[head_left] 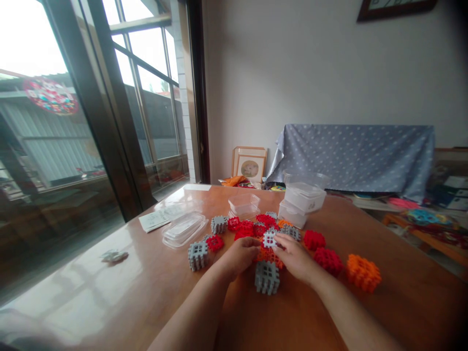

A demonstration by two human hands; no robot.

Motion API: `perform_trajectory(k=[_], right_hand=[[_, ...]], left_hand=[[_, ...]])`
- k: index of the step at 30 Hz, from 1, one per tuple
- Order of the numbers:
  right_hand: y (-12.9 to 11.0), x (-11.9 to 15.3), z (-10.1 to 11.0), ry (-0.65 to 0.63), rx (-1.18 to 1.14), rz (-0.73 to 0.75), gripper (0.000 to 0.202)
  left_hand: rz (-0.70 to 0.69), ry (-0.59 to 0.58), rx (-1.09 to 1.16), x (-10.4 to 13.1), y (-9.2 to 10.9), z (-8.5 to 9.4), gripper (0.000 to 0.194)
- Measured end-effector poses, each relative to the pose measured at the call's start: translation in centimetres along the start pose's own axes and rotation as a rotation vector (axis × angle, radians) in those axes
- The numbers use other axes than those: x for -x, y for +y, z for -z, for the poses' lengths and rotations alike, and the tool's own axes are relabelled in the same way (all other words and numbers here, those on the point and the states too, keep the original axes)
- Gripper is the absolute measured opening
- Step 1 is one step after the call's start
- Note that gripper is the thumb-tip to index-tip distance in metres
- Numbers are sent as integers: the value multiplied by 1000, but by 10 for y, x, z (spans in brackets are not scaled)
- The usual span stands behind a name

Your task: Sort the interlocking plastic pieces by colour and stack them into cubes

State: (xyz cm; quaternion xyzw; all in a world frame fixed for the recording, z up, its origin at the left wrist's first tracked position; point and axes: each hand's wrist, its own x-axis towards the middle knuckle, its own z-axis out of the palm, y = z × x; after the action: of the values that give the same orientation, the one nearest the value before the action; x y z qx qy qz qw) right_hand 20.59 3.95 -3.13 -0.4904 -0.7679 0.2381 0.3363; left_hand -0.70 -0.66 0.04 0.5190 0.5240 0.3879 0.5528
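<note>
Between my two hands is a light grey square interlocking piece (269, 239) with a windowed middle. My right hand (294, 256) pinches its right edge between thumb and fingers. My left hand (241, 256) is just left of it, fingers curled together; whatever they may hold is hidden. Orange interlocking pieces (269, 257) lie beneath, between the hands. Nearest my body stands a stack of grey square pieces (266, 279). Behind the hands is a loose heap of red pieces (244, 228) mixed with some grey and orange ones.
To the left are two grey stacks (198, 256), clear plastic lids (185, 229), papers (157, 219) and a small crumpled item (114, 256). Red stacks (328, 261) and an orange stack (363, 273) stand right. Clear containers (303, 195) are at the back of the wooden table (146, 302).
</note>
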Motion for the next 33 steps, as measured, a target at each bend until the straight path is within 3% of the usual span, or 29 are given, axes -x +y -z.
perform_trajectory(k=[6, 10, 20, 24, 28, 33], right_hand=[[-19, 6, 8, -85, -93, 82, 48], [-28, 8, 10, -163, -131, 149, 46], [-22, 9, 15, -248, -184, 144, 48], [-23, 11, 15, -229, -177, 137, 50], [-20, 8, 13, -130, -178, 135, 44], [-9, 4, 10, 12, -270, -48, 45]], left_hand=[[-200, 66, 82, -12, -11, 1, 48], [-283, 70, -24, -17, -15, 0, 56], [-396, -27, -66, -21, -21, -7, 43], [-405, -29, -9, -23, -21, -7, 40], [-397, 13, -118, -24, -23, -6, 42], [-378, 91, -214, -22, -23, -4, 43]])
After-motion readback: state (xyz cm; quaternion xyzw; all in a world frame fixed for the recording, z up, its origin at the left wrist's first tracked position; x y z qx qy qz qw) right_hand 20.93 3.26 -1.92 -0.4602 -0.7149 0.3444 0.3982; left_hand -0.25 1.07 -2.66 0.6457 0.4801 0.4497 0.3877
